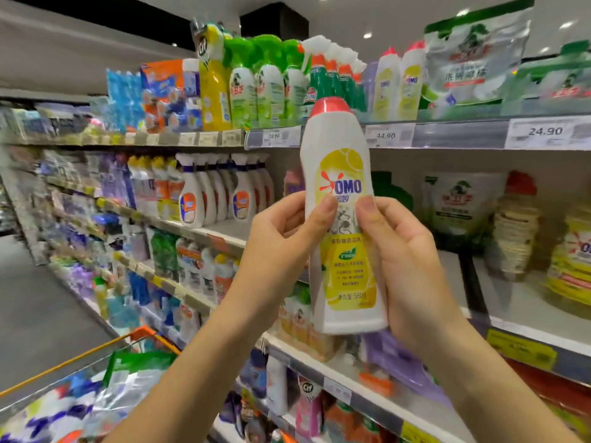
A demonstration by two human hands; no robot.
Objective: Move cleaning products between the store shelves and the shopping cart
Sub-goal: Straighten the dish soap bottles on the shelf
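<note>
Down and to the left of the bottle (pixel 339 219), the cart (pixel 145 334) stood with its orange rim showing and a shiny bag (pixel 128 378) already lying inside. Just left of the bottle, the left hand (pixel 281 238) had its fingers (pixel 289 215) curled in against the bottle's left edge, with the thumb pressed on the front label below the brand name. The bottle itself was white with a red cap and a yellow label. It was held upright in the air, touching neither shelf nor cart, with the label turned toward the person. On its right side the right hand (pixel 406 260) cradled it: the palm lay along the lower body, the thumb pinched the label close beside the other thumb, and the rest of that hand's fingers were hidden behind the bottle. Up and to the right of the bottle, matching bottles (pixel 411 87) stood in a row on the top shelf (pixel 460 134). The step in hand looked like a check of the label in mid-transfer, and which way the bottle was headed could not be told. A move to the cart would call for a swing down and left, with the bottle set beside the bag. A return would call for a lift up and right into the row, cap up.
</note>
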